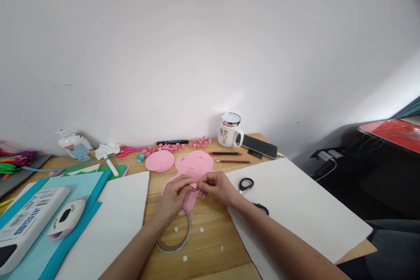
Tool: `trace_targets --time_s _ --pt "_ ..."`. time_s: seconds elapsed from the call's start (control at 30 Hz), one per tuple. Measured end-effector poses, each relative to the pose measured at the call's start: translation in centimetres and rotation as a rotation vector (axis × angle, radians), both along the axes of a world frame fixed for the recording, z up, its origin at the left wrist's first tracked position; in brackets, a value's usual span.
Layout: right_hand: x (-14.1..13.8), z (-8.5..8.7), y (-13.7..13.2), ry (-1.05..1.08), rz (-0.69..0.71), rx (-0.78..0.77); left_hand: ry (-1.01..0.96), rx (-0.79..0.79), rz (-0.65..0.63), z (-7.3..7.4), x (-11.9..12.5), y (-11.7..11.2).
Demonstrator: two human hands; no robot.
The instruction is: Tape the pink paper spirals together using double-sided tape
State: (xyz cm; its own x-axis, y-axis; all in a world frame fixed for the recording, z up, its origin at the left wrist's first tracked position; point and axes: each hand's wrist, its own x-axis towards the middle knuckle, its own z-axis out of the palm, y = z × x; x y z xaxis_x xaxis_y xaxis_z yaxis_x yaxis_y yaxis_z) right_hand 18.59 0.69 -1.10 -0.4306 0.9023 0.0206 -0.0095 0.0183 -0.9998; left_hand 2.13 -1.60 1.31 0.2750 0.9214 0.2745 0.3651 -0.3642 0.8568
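My left hand (173,196) and my right hand (219,187) meet over the wooden desk (210,245), fingers pinched together on a small pink paper piece (196,183). Under them lies a larger pink paper circle (188,201). More pink paper circles (160,161) and cut-out pink rings (197,162) lie just beyond. A roll of clear tape (173,238) sits under my left wrist, with small white paper scraps (184,258) around it.
White paper sheets (295,201) (114,218) flank the hands; black scissors (247,186) lie on the right one. A white mug (229,130), phone (259,145), pencils (229,157), pink rolled paper bits (183,144), glue stick (110,165), paper punch (65,218) and blue paper (65,183) surround them.
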Motion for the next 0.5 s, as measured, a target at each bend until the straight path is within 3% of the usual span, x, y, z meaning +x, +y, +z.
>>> trace_targets --time_s 0.5 --pt "-0.04 0.12 -0.13 -0.019 -0.011 0.038 -0.109 -0.121 0.018 -0.52 -0.24 0.22"
